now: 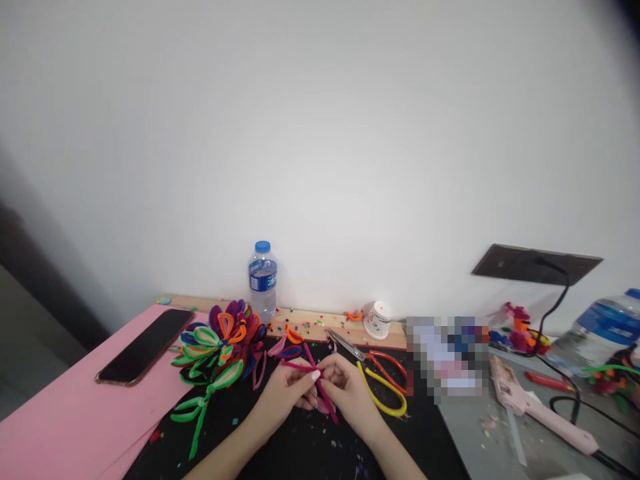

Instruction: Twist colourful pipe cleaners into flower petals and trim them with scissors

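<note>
Magenta pipe cleaners (312, 357) cross between my two hands above the black mat. My left hand (290, 385) pinches them with thumb and fingers near the crossing. From the other side, my right hand (345, 385) is closed on the same strands. One magenta end pokes out below the fingers. Just right of my right hand lie scissors (387, 387) with one yellow and one red handle. To the left rests a many-coloured pipe cleaner flower (220, 347) with a green stem. Loose loops, including a pink pipe cleaner loop (277, 347), lie beside it.
A phone (145, 347) lies on pink paper (90, 407) at left. Against the wall stand a water bottle (263, 287) and a white paper cup (377, 320). A pink glue gun (545, 413) with a black cord is at right, near another bottle (603, 330).
</note>
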A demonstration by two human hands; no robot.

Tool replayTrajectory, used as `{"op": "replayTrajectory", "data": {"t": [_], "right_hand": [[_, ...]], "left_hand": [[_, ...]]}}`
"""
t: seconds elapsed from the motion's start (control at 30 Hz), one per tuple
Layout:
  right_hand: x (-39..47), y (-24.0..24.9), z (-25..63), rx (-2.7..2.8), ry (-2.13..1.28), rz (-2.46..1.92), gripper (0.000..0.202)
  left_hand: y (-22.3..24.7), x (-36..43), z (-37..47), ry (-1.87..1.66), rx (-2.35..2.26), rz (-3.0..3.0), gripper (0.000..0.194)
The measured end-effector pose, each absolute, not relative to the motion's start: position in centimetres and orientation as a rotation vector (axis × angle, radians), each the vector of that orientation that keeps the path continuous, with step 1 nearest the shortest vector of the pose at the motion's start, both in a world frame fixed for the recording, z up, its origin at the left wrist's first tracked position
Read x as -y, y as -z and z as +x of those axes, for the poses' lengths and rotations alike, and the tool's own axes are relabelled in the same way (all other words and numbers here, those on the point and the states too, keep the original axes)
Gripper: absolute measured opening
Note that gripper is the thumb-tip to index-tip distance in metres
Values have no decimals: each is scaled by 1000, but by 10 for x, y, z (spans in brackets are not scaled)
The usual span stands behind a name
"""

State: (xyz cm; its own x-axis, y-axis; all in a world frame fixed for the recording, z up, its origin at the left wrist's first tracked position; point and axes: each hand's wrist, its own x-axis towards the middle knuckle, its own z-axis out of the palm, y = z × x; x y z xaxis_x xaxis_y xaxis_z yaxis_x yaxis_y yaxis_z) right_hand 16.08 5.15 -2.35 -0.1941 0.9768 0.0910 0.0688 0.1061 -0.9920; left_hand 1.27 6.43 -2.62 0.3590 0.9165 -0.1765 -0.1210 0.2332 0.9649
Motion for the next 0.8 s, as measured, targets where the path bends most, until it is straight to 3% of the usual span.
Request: {"op": "replayTrajectory", "data": {"t": [0.33,0.43,0.57,0.8], "right_hand": [[-49,26,157,1575,-1046,-1210,16],[-48,26,157,1565,-1037,-1225,5],[-46,23,156,1582,-1050,-1248,18],[-44,23,155,1624,-1052,-1268,20]], "left_hand": [[31,-62,15,-936,-974,1136,28],[30,-62,14,-967,-966,1142,27],[29,-62,13,-1005,-973,1168,25],[30,-62,13,-1032,-1009,1219,26]]}}
